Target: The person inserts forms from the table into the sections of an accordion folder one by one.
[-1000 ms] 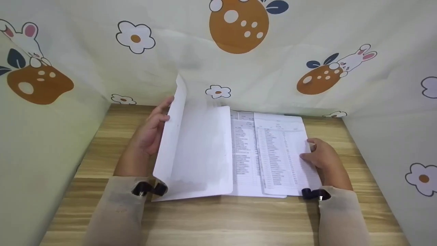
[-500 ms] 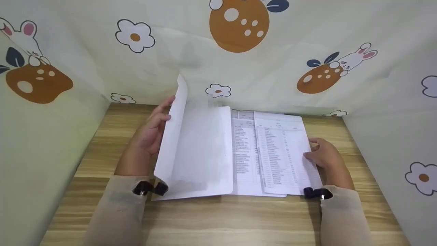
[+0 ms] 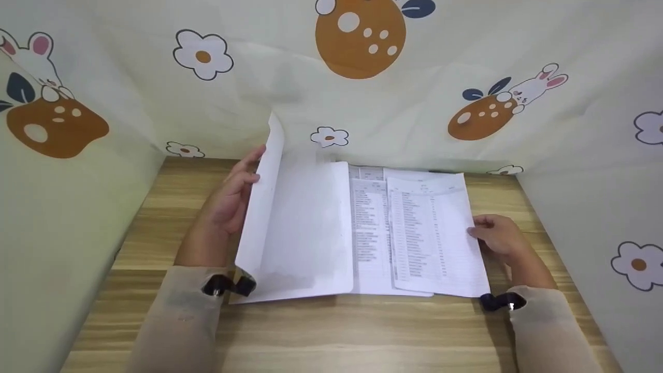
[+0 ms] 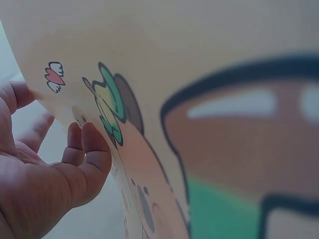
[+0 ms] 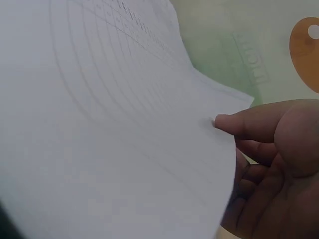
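Note:
On the table lies an open booklet or folder with a blank white inner side (image 3: 311, 228); its cover (image 3: 260, 207) stands raised at the left. My left hand (image 3: 228, 204) holds the cover's outer edge. In the left wrist view, coloured cartoon prints (image 4: 112, 107) show on the cover's outside. My right hand (image 3: 500, 235) pinches the right edge of a printed sheet of paper (image 3: 430, 238). That sheet bends up near the thumb in the right wrist view. Beneath it lies another printed sheet (image 3: 369, 233), partly covered. The print is too small to read.
The wood-grain table (image 3: 331, 336) extends in front of the papers. Patterned cloth walls (image 3: 279, 93) stand at the back and both sides, with the back one close behind the papers. A small wrist camera (image 3: 228, 285) sits on each sleeve.
My right hand has moved right and slightly toward me, and the top printed sheet has shifted and turned a little with it. The left hand and raised cover stay nearly still.

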Demonstrator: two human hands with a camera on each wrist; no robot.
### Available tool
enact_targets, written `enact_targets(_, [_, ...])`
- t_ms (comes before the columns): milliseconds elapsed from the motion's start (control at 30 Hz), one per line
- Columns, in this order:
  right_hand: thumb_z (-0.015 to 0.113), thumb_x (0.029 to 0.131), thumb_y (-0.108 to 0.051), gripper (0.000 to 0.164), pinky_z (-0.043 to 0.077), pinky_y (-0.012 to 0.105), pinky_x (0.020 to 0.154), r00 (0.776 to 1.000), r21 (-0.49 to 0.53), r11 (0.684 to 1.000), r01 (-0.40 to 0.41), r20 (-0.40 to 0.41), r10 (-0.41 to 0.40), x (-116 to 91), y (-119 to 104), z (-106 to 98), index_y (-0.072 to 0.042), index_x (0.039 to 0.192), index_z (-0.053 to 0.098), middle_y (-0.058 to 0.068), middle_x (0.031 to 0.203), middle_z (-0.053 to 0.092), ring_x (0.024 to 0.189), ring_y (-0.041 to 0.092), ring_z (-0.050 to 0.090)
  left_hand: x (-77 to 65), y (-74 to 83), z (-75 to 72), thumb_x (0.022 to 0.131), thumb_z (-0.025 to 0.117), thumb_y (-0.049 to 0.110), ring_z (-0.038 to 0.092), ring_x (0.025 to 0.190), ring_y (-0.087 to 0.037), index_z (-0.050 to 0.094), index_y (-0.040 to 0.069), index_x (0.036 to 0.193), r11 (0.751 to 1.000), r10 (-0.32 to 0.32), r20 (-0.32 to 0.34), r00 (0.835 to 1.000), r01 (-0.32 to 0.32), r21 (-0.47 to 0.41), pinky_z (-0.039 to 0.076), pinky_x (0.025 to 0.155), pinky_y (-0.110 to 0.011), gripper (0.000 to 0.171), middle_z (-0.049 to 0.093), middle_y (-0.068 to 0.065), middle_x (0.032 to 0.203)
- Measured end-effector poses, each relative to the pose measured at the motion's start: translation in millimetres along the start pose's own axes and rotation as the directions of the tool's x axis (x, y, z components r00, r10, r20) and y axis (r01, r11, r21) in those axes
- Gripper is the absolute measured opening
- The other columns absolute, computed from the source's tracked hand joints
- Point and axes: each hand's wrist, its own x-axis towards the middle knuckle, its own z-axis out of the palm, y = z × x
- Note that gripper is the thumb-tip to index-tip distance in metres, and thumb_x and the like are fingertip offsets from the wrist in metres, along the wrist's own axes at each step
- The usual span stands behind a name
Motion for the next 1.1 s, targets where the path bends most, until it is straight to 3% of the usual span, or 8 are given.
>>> enact_targets(100, [0.067,0.104,-0.023,0.055,0.057,0.025,0.083,1.000,0.067,0.998,0.010,-0.001,-0.010,-0.8,0.6,-1.0,0.008,0.149,0.054,0.020,0.135,0.067,0.101,0.011,0.066,-0.4,0.8,-0.1,0.105,0.036,0.009,0.055,0.131,-0.020,0.036,0.032,0.167,1.000,-0.008,0.002,1.000,0.008,-0.023,0.054,0.099,-0.033,0.066,0.036,0.002,0.168])
enact_targets(233, [0.066,0.105,-0.023,0.056,0.057,0.025,0.076,1.000,0.134,0.991,0.021,-0.015,-0.019,-2.7,1.4,-4.3,0.006,0.151,0.052,0.000,0.115,0.072,0.089,0.004,0.065,-0.5,0.5,0.7,0.106,0.036,0.010,0.053,0.134,-0.023,0.037,0.032,0.166,0.999,-0.016,-0.002,1.000,0.016,-0.035,0.053,0.102,-0.036,0.065,0.037,0.000,0.167])
enact_targets(367, [0.064,0.106,-0.021,0.055,0.059,0.026,0.071,1.000,0.282,0.959,0.020,0.001,-0.022,-7.4,-1.8,-7.9,0.006,0.152,0.049,-0.016,0.100,0.070,0.082,0.004,0.068,-0.6,0.6,1.3,0.106,0.036,0.010,0.050,0.138,-0.028,0.037,0.032,0.166,0.999,-0.015,-0.001,1.000,0.015,-0.032,0.053,0.102,-0.037,0.064,0.037,-0.002,0.166])
enact_targets(467, [0.064,0.107,-0.017,0.042,0.061,0.026,0.072,0.999,0.448,0.894,0.019,0.031,-0.037,-12.1,-6.9,-10.8,0.002,0.144,0.057,-0.015,0.097,0.075,0.084,0.005,0.071,-1.0,0.7,1.3,0.106,0.036,0.009,0.050,0.138,-0.028,0.037,0.032,0.166,0.999,-0.015,0.003,1.000,0.016,-0.036,0.053,0.102,-0.038,0.064,0.037,-0.004,0.167])
enact_targets(633, [0.066,0.106,-0.015,0.013,0.062,0.027,0.074,0.994,0.641,0.767,0.006,0.077,-0.072,-22.7,-21.8,-15.5,-0.016,0.117,0.072,-0.007,0.098,0.079,0.086,0.009,0.074,-1.5,1.0,1.5,0.106,0.036,0.010,0.053,0.133,-0.024,0.037,0.033,0.167,0.999,-0.015,0.004,1.000,0.015,-0.031,0.053,0.101,-0.037,0.065,0.035,-0.005,0.168])
enact_targets(833, [0.067,0.106,-0.017,0.013,0.061,0.029,0.072,0.989,0.695,0.719,0.000,0.105,-0.101,-35.5,-47.8,-17.0,-0.021,0.113,0.076,-0.004,0.099,0.080,0.086,0.012,0.075,-1.3,1.6,2.8,0.105,0.037,0.009,0.055,0.129,-0.020,0.037,0.032,0.167,0.999,-0.008,0.001,1.000,0.008,-0.031,0.054,0.098,-0.034,0.065,0.035,-0.007,0.169])
enact_targets(1100, [0.061,0.108,-0.013,0.021,0.063,0.030,0.067,0.978,0.756,0.650,0.075,0.071,-0.196,-52.0,-82.5,-14.3,-0.021,0.116,0.079,0.000,0.099,0.082,0.082,0.016,0.078,-2.5,1.1,2.8,0.105,0.037,0.009,0.057,0.128,-0.019,0.037,0.030,0.167,1.000,0.009,0.010,1.000,-0.009,0.000,0.056,0.096,-0.032,0.065,0.035,-0.002,0.166])
